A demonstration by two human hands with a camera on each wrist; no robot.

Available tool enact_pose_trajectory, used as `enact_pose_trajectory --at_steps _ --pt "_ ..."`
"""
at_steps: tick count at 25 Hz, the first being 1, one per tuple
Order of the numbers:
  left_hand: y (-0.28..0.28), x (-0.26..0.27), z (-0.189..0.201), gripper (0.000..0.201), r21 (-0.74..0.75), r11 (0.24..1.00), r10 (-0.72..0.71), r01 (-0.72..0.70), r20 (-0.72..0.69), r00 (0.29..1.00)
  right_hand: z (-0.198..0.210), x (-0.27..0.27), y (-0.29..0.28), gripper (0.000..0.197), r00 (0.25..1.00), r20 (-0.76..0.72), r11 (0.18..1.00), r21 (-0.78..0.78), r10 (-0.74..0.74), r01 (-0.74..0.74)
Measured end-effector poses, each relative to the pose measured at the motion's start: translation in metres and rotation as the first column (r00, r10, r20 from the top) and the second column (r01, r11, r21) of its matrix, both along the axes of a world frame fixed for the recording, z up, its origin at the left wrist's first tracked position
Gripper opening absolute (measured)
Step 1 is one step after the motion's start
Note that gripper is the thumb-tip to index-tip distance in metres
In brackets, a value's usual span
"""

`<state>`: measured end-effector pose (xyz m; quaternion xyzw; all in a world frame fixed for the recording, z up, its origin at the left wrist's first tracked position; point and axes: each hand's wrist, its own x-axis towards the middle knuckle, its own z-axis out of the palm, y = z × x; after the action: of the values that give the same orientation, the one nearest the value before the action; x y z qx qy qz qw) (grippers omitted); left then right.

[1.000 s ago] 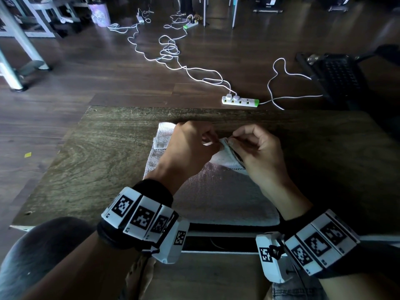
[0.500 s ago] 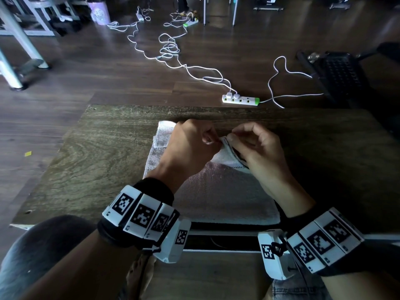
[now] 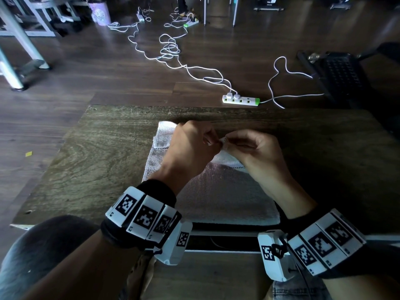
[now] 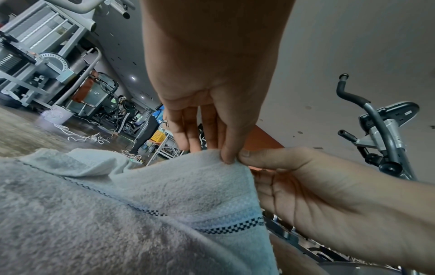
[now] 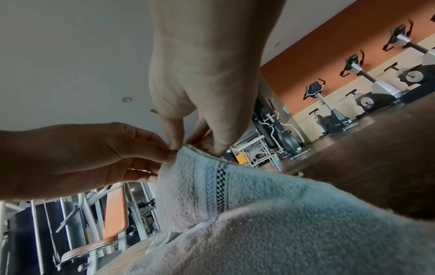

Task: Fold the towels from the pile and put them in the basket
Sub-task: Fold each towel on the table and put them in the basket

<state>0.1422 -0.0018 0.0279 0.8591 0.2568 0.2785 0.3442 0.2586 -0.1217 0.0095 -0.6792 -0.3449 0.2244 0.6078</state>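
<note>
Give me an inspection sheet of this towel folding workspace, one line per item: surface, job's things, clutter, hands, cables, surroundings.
Surface: worn wooden table, bare wood either side of the towel.
Job's things: pale towel spread flat, one corner lifted; no basket or pile in view.
Clutter: nothing seen on the table.
Hands: left hand and right hand both pinch the raised corner.
Cables: white cords run across the floor to a power strip.
Surroundings: gym with exercise bikes and a weight machine.
</note>
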Motion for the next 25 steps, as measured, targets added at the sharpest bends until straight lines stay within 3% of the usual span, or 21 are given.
enact_pose_trajectory --at_steps 8,16,19,21,23,25 --pt "0.000 0.003 -0.007 0.008 0.065 0.998 0.016 -0.014 -0.024 1.000 0.000 0.001 -0.002 0.011 0.997 0.076 0.998 -0.053 0.030 -0.026" --pt "0.003 0.001 -0.004 0.015 0.021 0.982 -0.188 0.188 -0.023 0.982 -0.002 0.000 -0.006 0.007 0.981 0.192 0.999 0.022 0.033 -0.038" --pt "0.007 -0.006 -0.007 0.022 0.066 0.958 -0.260 0.278 -0.199 0.945 0.001 -0.001 -0.011 0.011 0.973 0.230 0.995 0.086 0.029 -0.050" --pt "0.010 -0.011 -0.009 0.023 0.107 0.956 -0.231 0.273 -0.300 0.926 0.005 0.002 -0.014 0.015 0.971 0.239 0.991 0.129 0.007 -0.039" --pt "0.018 -0.019 -0.012 0.013 0.132 0.965 -0.175 0.229 -0.331 0.927 0.010 0.007 -0.017 0.016 0.970 0.236 0.985 0.170 -0.061 0.021" --pt "0.030 -0.033 -0.014 0.021 0.156 0.972 -0.119 0.177 -0.324 0.938 0.013 0.017 -0.022 0.015 0.963 0.206 0.969 0.210 -0.171 0.127"
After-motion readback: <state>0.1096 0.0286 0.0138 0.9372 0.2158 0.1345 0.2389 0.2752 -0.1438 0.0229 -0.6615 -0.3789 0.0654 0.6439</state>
